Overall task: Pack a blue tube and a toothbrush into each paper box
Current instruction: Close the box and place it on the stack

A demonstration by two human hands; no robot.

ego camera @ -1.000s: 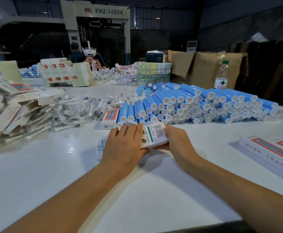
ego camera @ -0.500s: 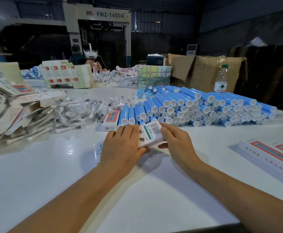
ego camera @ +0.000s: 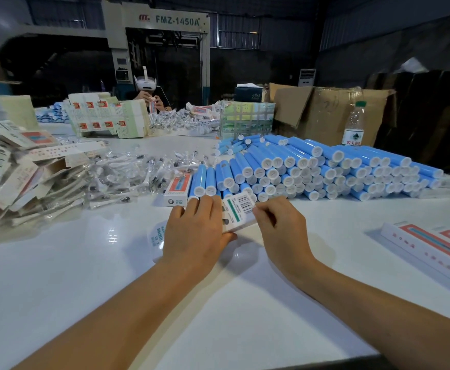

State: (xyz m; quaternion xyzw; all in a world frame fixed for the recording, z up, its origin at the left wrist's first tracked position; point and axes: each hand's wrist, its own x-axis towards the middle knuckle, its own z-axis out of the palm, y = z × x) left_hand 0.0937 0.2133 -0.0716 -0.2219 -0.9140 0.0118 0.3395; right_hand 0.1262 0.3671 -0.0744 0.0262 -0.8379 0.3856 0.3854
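Right hand curled tighter at box end.

Box on counter, between both hands. Tube pile behind, toward right. Wrapped toothbrushes behind left. Flat cartons far left. Bottle behind tube pile.

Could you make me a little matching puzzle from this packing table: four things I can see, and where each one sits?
Things:
1. blue tubes
2. water bottle
3. wrapped toothbrushes
4. paper box

Places:
A. held between the left hand and right hand
B. loose heap left of the tubes
C. big stack beyond the hands
D. upright by the cardboard carton

Pairs: 1-C, 2-D, 3-B, 4-A
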